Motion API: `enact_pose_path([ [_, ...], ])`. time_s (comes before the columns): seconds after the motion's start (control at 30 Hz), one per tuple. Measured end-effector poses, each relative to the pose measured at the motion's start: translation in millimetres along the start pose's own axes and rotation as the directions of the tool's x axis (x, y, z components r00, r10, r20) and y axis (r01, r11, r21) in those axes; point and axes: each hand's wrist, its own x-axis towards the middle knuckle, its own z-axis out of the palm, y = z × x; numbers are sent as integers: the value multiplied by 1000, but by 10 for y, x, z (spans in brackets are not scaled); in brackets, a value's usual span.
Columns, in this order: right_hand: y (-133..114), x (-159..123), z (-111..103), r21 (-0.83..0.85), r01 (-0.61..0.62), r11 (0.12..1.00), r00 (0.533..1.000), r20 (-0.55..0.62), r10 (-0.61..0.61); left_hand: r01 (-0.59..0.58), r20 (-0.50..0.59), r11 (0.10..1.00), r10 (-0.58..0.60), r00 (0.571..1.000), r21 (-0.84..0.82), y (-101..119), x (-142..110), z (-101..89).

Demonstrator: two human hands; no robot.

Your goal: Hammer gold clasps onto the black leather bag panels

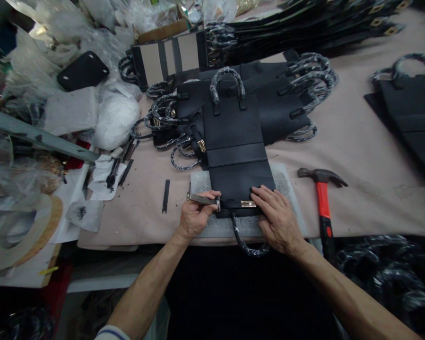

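Note:
A black leather handbag body point(235, 132) lies unfolded in front of me, one plastic-wrapped handle point(228, 78) at its far end and another handle point(246, 245) hanging over the table edge. Across its near end runs a black strap point(229, 204) with a gold-coloured clasp point(248, 204). My left hand point(194, 217) is closed around a slim metal hand tool point(201, 199), whose end meets the strap's left part; its exact kind is unclear. My right hand point(278, 217) grips the bag's near right edge, fingers on top beside the clasp. The thumb is partly hidden.
Under the bag is a grey slab point(286, 184). A claw hammer point(324, 203) with a red and black handle lies to the right. Beyond are stacked bag bodies point(283, 113), with another group point(411, 108) far right. Plastic bags point(116, 113) and a tape roll point(38, 231) crowd the left.

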Motion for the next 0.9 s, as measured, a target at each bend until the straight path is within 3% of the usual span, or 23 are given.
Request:
enact_pose_path([
  [0.3, -2, -6, -1, 9, -6, 1000, 1000, -10, 6, 6, -4, 1000, -6, 1000, 15, -3, 8, 10],
  [0.6, -7, 8, -9, -4, -9, 1000, 1000, -7, 9, -162, 46, 942, 156, 987, 295, 32, 66, 95],
  [0.73, -7, 3, -10, -3, -6, 1000, 1000, -8, 6, -146, 40, 935, 141, 989, 323, -6, 74, 91],
  [0.9, -12, -1, -13, -6, -9, 1000, 1000, -10, 9, -220, 52, 906, 216, 975, 363, -33, 54, 112],
])
